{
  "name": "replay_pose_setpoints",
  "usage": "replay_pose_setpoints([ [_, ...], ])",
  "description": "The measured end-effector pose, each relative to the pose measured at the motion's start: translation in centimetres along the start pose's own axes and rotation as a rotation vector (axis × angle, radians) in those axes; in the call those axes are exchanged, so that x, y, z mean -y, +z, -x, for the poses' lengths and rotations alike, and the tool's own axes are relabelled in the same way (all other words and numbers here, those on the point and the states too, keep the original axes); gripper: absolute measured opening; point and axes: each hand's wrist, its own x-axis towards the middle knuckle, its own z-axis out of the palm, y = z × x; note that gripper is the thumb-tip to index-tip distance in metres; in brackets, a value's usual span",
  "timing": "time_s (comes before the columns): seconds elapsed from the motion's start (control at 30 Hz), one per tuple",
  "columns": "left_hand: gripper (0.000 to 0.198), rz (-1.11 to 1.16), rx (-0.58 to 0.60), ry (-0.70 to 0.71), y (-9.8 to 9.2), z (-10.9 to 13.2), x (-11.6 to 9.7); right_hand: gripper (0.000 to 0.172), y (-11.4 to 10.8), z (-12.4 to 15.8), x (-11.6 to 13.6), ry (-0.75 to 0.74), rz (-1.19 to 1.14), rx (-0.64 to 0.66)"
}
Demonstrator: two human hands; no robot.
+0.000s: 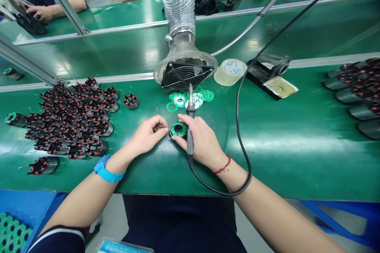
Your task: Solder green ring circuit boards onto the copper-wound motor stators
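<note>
My right hand (201,141) is closed around a soldering iron (190,126), its tip pointing up and away from me, and its fingers also touch a small stator with a green round circuit board on top (178,129). My left hand (148,133) sits just left of that stator with its fingertips pinched together; what they pinch is too small to make out. The iron's black cable (242,142) loops round my right wrist. A pile of loose green ring boards (190,99) lies just beyond the stator.
Many copper-wound stators (74,118) are grouped on the left of the green bench. A fume fan on a foil duct (184,72), a tape roll (230,72) and an iron stand with sponge (271,77) stand behind. More stators (356,95) lie at right. Another person's arm (59,6) works at far left.
</note>
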Motion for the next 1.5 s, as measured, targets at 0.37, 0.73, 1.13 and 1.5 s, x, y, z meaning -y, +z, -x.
replay_pose_setpoints([
  [0.37,0.017,0.293,-0.021,-0.138,1.3,-0.3,-0.4,0.037,-1.2,0.2,0.9,-0.143,-0.072,-0.016],
  [0.73,0.01,0.037,-0.043,-0.098,1.2,-0.5,-0.1,0.023,-2.1,1.4,0.4,0.13,-0.368,-0.228],
  [1.13,0.012,-0.027,-0.038,-0.114,0.9,-0.4,0.1,0.016,-2.0,1.8,0.1,0.164,-0.598,-0.325],
  [1.5,0.011,-0.05,-0.035,-0.127,1.0,-0.4,-0.1,0.042,-1.3,1.5,0.3,0.189,-0.538,-0.274],
])
